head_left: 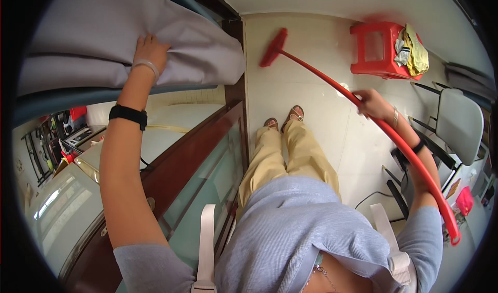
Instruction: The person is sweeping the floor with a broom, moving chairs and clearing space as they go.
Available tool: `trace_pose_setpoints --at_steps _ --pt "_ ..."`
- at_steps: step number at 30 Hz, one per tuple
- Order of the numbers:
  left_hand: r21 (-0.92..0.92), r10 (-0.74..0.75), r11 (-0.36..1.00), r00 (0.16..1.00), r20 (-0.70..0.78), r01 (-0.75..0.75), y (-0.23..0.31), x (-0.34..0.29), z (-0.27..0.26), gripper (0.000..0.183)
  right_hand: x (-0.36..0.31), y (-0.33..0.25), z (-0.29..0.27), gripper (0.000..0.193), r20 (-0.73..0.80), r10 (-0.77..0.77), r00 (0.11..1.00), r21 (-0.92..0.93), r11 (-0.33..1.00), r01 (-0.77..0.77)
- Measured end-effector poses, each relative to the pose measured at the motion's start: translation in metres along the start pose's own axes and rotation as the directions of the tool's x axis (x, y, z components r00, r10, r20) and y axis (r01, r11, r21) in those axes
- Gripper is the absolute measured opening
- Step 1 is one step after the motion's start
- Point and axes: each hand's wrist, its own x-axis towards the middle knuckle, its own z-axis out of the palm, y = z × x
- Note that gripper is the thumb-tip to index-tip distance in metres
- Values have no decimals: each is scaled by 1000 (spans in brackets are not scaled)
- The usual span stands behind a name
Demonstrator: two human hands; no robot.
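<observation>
My left hand is closed on a grey curtain at the upper left, and folds run out from the fingers. A teal cloth edge shows under the grey fabric. In my right hand is the long red handle of a broom, with the fingers wrapped round it. The handle slants from the head at the top centre, across my right forearm, to its looped end at the lower right. The red broom head is on or close to the pale tiled floor, slightly blurred.
A red plastic stool with yellow and grey cloths stands far right. A grey chair and a black cable are at the right. To my left is a brown wooden door with frosted glass. Beyond it are pale rounded surfaces.
</observation>
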Motion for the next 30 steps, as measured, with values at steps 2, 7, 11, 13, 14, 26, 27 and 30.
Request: trace_pose_setpoints --at_steps 2,7,11,13,14,26,27,30 --pt "-30 32 999 999 -8 -32 14 8 -16 36 53 -4 0 53 -5 -19 1000 -9 1000 19" --pt "-113 62 991 996 -58 -68 31 17 -32 36 109 -3 -6 54 -137 23 990 193 981 4" --pt "-99 125 985 980 -153 -141 51 37 -42 33 60 56 -38 54 -218 156 963 345 936 -73" --pt "-87 164 979 968 -191 -183 62 48 -44 33 38 83 -42 54 -234 231 944 465 880 -99" --pt "-72 195 974 957 -214 -215 65 50 -43 33 37 93 -38 57 -248 266 932 532 841 -98" --pt "27 395 886 725 -565 -462 155 120 -151 34 -130 180 85 55 -153 468 870 726 651 -222" --pt "31 403 881 714 -572 -472 162 122 -158 34 -154 188 103 55 -136 494 859 732 634 -248" --pt "-6 435 837 672 -600 -548 176 117 -169 39 -207 217 170 55 -44 605 795 773 525 -357"
